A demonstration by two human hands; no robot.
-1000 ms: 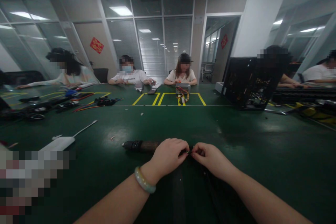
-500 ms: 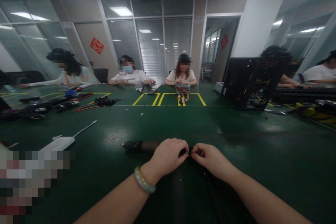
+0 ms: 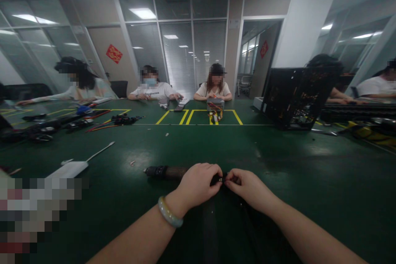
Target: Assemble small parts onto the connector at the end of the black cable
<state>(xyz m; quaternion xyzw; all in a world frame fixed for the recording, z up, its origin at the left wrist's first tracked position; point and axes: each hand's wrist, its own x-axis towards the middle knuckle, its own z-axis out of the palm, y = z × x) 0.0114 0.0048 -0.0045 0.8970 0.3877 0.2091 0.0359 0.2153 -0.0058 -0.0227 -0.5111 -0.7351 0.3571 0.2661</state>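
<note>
My left hand (image 3: 199, 183) and my right hand (image 3: 247, 187) meet at the near middle of the green table (image 3: 309, 181). Both are closed in a pinch on a small dark part (image 3: 221, 180) between their fingertips; what it is stays too small to tell. A dark cylindrical tool (image 3: 163, 172) lies on the table and runs under my left hand. Dark straps or cables (image 3: 210, 231) stretch from the hands toward me. My left wrist wears a pale green bangle (image 3: 169, 213).
A white flat device (image 3: 68, 169) with a thin rod lies at the left. Black cables and tools (image 3: 55, 126) crowd the far left. A black open metal case (image 3: 293, 97) stands at the right. Several people sit along the far and side edges. Yellow lines (image 3: 213, 111) mark the far table.
</note>
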